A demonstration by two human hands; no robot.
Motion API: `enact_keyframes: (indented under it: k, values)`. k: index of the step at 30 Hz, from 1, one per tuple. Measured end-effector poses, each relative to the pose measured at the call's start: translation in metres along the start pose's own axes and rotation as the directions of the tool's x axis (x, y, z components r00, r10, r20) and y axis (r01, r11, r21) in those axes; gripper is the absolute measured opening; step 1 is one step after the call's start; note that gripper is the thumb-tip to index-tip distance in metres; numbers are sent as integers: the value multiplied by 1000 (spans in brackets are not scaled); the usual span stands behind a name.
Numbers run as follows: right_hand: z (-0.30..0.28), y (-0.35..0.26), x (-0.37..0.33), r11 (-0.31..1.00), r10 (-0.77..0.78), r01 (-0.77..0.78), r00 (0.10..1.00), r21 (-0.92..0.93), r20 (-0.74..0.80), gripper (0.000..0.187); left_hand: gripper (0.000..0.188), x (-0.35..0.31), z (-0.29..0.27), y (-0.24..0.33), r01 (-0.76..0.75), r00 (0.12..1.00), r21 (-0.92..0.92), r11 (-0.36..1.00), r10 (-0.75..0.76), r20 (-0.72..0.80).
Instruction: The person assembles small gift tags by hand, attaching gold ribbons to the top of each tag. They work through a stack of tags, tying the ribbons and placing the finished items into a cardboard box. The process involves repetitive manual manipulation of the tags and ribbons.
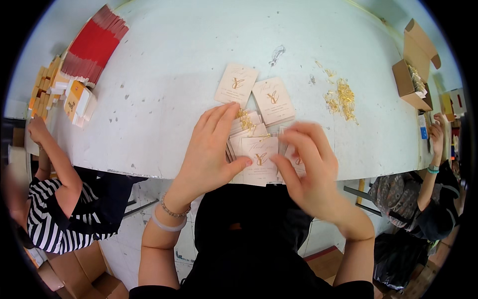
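Observation:
A small cream card (259,157) with gold script and a looped gold emblem lies on a pile of similar cards near the table's front edge. My left hand (209,149) rests along the pile's left side, fingers stretched out, its thumb on the card's left part. At the card's right edge is the thumb of my right hand (313,164); its other fingers are bent, spread from the thumb and slightly blurred. Small gold pins (244,119) sit on the cards beyond. Further off lie two more card stacks, one tilted left (236,84) and one nearer the middle (274,102).
A loose heap of gold pins (345,97) lies to the right on the white table (174,60). An open cardboard box (406,84) stands at the far right; red bundled sleeves (94,45) and small boxes (78,103) are at left. Co-workers sit on both sides.

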State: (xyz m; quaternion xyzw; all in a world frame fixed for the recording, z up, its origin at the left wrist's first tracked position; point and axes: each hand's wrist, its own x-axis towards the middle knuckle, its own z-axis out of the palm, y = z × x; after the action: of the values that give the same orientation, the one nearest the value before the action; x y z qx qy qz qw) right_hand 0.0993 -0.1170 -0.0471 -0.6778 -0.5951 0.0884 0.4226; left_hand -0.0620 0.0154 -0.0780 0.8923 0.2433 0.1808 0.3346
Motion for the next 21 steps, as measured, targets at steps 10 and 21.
enact_keyframes:
  k: [10, 21]
  values:
    - [45, -16, -106, -34, 507, -772, 534, 634, 677, 34, 72, 25, -7, -2, -277, 936, -98, 956, 292, 199]
    - [50, -28, -63, -522, 506, -527, 443, 671, 740, 45, 67, 7, -12, -10, -295, 916, -12, 955, 286, 281]
